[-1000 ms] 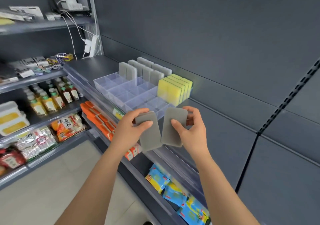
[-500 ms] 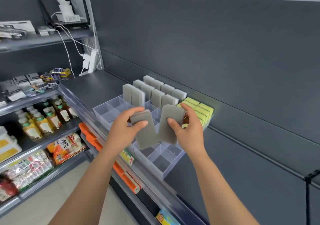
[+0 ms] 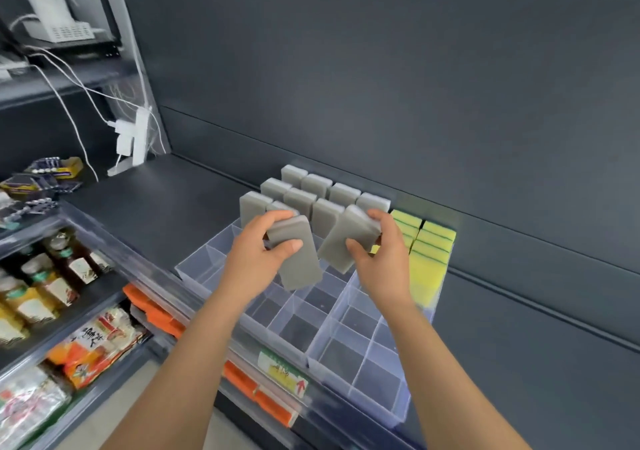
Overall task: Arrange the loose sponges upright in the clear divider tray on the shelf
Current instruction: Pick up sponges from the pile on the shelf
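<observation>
L hand (image 3: 258,259) gripping 1 grey sponge (image 3: 299,262), R hand (image 3: 382,252) gripping another grey sponge (image 3: 341,241), both tilted above clear divider tray (image 3: 363,373) on shelf (image 3: 156,207). Back compartments w/ upright grey sponges (image 3: 311,196) & yellow sponges (image 3: 429,241).

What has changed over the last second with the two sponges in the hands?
Both hands carried their grey sponges forward, from in front of the shelf edge to over the clear divider tray. The left hand and right hand now hold them tilted above the empty compartments, just before the standing grey sponges. Neither was let go. The yellow sponges stayed put.
</observation>
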`<state>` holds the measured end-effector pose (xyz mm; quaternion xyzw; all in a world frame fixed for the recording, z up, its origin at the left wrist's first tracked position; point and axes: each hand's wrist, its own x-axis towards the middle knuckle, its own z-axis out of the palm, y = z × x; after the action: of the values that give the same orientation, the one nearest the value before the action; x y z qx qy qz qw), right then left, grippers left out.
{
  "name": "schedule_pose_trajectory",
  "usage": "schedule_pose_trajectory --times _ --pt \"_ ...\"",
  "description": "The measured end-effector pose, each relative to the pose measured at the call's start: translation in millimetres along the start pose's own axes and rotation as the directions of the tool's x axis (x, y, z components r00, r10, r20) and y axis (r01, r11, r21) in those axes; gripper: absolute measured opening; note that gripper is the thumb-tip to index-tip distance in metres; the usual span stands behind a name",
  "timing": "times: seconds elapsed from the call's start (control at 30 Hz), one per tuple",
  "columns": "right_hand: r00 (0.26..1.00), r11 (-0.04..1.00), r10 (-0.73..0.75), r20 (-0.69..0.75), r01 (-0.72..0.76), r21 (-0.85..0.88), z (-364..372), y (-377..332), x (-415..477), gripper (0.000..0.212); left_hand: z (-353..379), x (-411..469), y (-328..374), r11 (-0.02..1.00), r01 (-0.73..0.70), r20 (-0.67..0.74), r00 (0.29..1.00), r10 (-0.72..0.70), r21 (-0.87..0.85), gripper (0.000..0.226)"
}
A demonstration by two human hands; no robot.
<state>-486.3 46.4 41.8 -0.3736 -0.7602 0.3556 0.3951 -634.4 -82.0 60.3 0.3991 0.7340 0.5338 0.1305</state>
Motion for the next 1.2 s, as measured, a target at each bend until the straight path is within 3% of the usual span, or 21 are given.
schedule_pose_trajectory --times 0.2,0.57,0.73,0.97,1.2 --pt "0.996 0.973 0.056 -0.073 -0.071 -0.219 23 3 -4 0.047 -10 35 -16 0.997 -0.06 0.116 0.991 0.065 -0.042 0.038" --pt "0.995 0.833 0.095 -0.013 -0.086 -0.547 45 11 -17 0.044 -10 71 -14 0.946 -0.32 0.289 0.911 0.293 0.051 0.041" --pt "0.995 0.819 0.094 -0.029 -0.094 -0.566 45 12 -15 0.046 0 88 -12 0.902 -0.41 0.39 0.859 0.331 0.137 0.04" --pt "0.996 0.834 0.093 -0.012 -0.085 -0.545 44 12 -15 0.047 14 95 -23 0.887 -0.396 0.461 0.85 0.255 0.239 0.039" --pt "0.996 0.844 0.09 0.013 -0.069 -0.532 41 14 -12 0.048 18 102 -30 0.922 -0.374 0.454 0.842 0.292 0.102 0.04"
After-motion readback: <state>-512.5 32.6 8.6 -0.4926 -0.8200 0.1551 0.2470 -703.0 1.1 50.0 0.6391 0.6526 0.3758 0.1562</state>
